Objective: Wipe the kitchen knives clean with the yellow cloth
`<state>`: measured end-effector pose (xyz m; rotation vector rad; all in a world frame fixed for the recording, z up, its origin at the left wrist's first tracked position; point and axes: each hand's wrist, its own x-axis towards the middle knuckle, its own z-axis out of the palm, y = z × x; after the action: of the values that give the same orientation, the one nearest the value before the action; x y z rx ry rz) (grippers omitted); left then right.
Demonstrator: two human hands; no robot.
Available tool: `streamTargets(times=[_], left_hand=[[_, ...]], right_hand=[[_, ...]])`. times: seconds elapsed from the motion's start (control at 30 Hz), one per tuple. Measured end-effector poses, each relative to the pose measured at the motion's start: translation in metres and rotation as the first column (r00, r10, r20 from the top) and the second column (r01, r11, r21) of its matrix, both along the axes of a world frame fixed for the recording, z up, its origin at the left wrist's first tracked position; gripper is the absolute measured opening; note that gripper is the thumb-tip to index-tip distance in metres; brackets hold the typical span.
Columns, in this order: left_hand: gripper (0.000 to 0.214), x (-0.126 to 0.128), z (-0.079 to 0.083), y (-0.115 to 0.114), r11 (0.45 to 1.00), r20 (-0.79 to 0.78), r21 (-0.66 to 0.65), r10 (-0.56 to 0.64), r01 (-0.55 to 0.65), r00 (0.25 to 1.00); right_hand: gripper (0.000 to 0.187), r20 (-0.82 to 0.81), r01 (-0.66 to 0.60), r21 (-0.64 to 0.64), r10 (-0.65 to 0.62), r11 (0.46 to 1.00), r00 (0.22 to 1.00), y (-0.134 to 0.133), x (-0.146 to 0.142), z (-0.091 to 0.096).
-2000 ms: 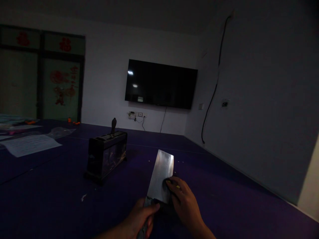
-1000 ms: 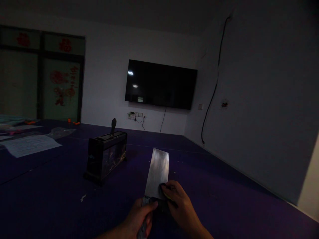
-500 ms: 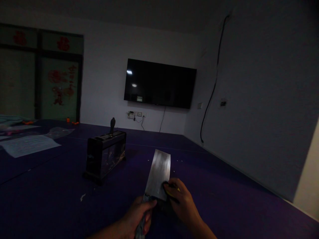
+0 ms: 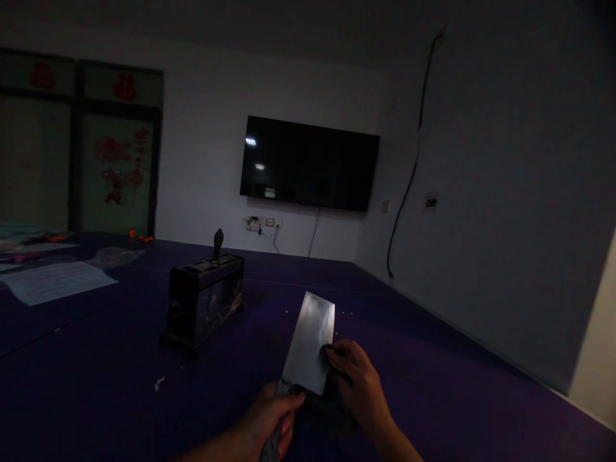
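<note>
My left hand (image 4: 272, 417) is wrapped round the handle of a cleaver (image 4: 310, 343), near the bottom middle. The broad steel blade points up and away from me, tilted slightly right. At the blade's right edge, my right hand (image 4: 360, 382) is closed on a small black-and-yellow tool (image 4: 332, 356). Its shape is mostly hidden by the fingers, and it appears to touch the blade edge. Left of the cleaver stands a black knife block (image 4: 206, 298), with one dark knife handle (image 4: 218, 242) sticking up from its top.
The surface is a dark purple table (image 4: 231, 404). White scraps (image 4: 159, 383) lie on it. Printed paper (image 4: 58, 282), clear plastic (image 4: 115, 256) and small orange items (image 4: 145, 239) are at the left. A television (image 4: 310, 163) and a hanging black cable (image 4: 409, 179) are on the walls.
The cleaver blade has shifted slightly right and turned a little, catching light differently. My right hand has moved a little to the right with its tool, staying beside the blade edge.
</note>
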<state>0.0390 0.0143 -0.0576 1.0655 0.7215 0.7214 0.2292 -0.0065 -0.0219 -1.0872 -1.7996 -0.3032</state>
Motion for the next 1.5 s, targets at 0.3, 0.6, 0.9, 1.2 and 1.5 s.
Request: streamTargets(times=[0.3, 0.6, 0.9, 1.2, 1.5], left_hand=[[0.047, 0.001, 0.004, -0.001, 0.998, 0.032, -0.009, 0.064, -0.064, 0.997], [0.043, 0.0, 0.004, 0.001, 1.0, 0.017, 0.004, 0.007, -0.007, 1.0], [0.037, -0.002, 0.002, 0.002, 0.994, -0.044, 0.049, -0.099, 0.101, 0.994], [0.038, -0.004, 0.001, 0.004, 0.982, -0.028, 0.096, -0.16, 0.162, 0.987], [0.041, -0.004, -0.001, 0.004, 0.988, -0.038, 0.093, -0.119, 0.122, 0.992]], right_hand=[[0.048, 0.152, -0.084, -0.163, 0.11, 0.983, 0.982, -0.007, -0.01, 0.003], [0.042, 0.095, -0.041, -0.146, 0.056, 0.988, 0.994, -0.004, -0.007, -0.001], [0.044, -0.053, 0.102, -0.049, -0.105, 0.994, 0.993, 0.002, 0.01, -0.003], [0.042, -0.106, 0.181, -0.059, -0.186, 0.982, 0.977, 0.002, 0.017, 0.004], [0.043, -0.108, 0.144, -0.071, -0.151, 0.987, 0.983, 0.002, 0.012, 0.0]])
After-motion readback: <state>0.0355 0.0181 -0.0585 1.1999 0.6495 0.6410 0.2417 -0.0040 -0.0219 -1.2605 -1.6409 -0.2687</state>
